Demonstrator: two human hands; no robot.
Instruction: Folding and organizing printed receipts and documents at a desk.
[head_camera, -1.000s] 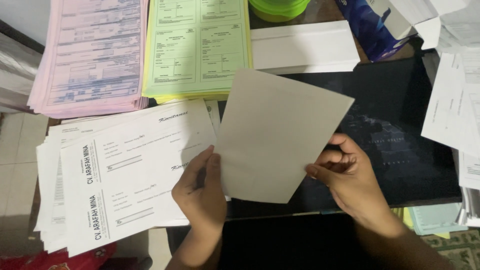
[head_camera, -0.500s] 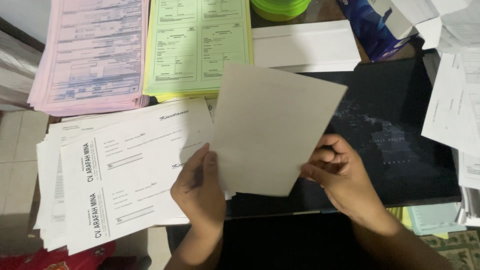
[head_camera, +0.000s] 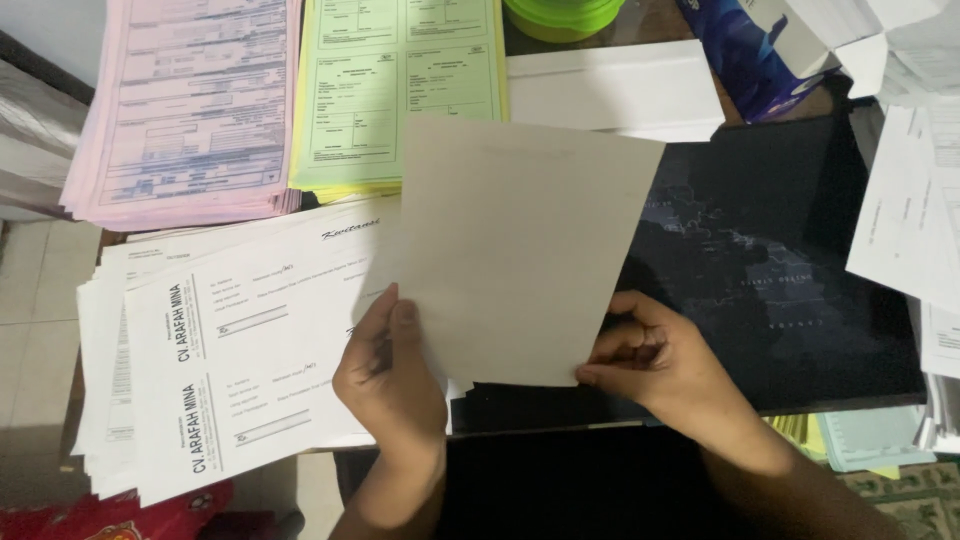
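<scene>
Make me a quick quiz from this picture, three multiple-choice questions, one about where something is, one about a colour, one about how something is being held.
1. Where does the pink stack of forms lie?
A. top left
B. bottom right
C. under the dark mat

2. What colour is the stack of forms beside the pink one?
A. blue
B. yellow-green
C. red

3. How is the blank sheet held?
A. lying flat, untouched
B. crumpled in one fist
C. by both hands at its lower edge

Answers: 1 A, it fills the upper left corner. 2 B, its top sheet is pale yellow-green. 3 C, the left hand and right hand each pinch a lower corner.
</scene>
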